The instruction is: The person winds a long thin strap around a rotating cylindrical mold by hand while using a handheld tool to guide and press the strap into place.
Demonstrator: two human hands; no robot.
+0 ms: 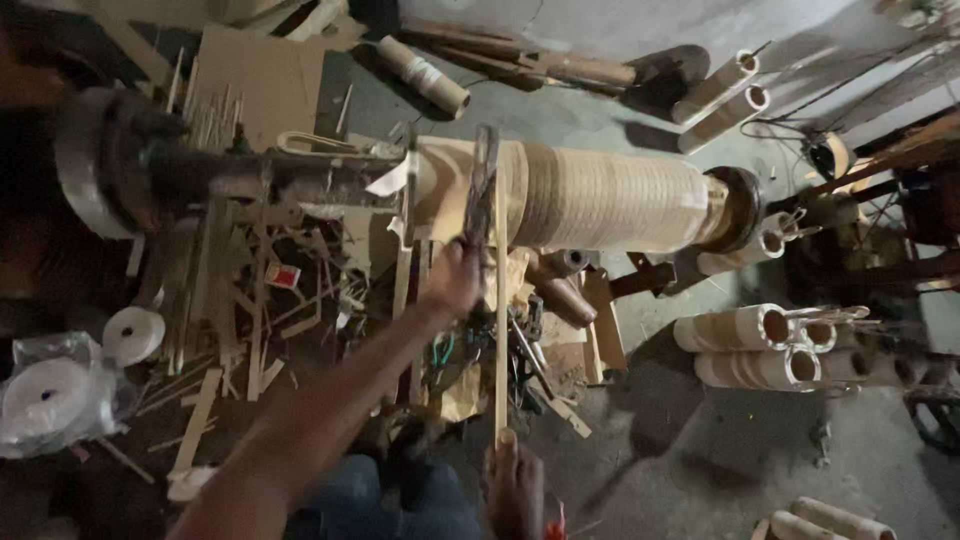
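Across wound roll point(600, 195), left hand point(455, 275) closing around saw frame point(483, 185); right hand point(513, 480) pinching lower end of thin wooden strip point(500, 300) leaning against roll. Strip looking light, springy, best gripped near ends.

Bare forearm, no sleeve; blue denim trousers point(350, 500) (knee area only); foot point(514, 490) bare.
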